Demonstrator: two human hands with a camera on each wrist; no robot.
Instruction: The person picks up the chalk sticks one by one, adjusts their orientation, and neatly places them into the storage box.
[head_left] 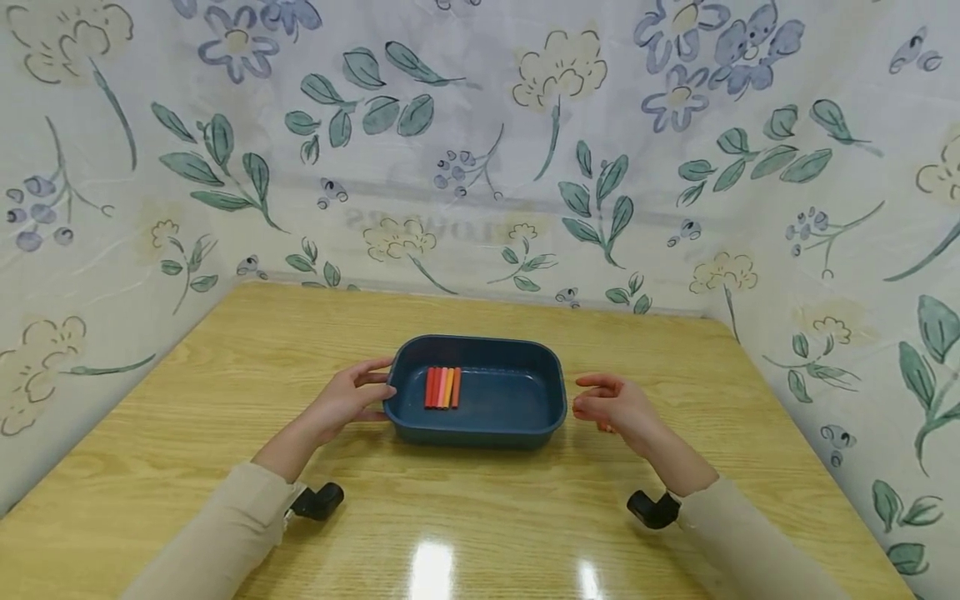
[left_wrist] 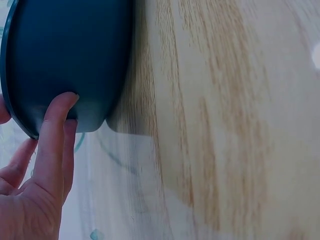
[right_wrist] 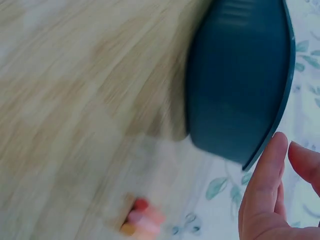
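Observation:
A dark blue rectangular dish [head_left: 480, 437] with rounded corners sits on the table. Inside it, toward the left end, several slim crayon-like sticks [head_left: 442, 388] in red, pink, yellow and orange lie side by side. My left hand [head_left: 348, 400] holds the dish's left end, thumb over the rim and fingers [left_wrist: 52, 135] against the outer wall. Just off the right end is my right hand [head_left: 618, 408], its fingers loosely bent with nothing between them. More coloured sticks [right_wrist: 141, 220] lie on the table near it, mostly hidden by that hand in the head view.
The wooden table [head_left: 480, 517] runs back to a flower-printed cloth [head_left: 465, 167] that rises behind it and on both sides. A black wrist device [head_left: 318, 502] juts from the left sleeve, and another black device [head_left: 652, 508] from the right.

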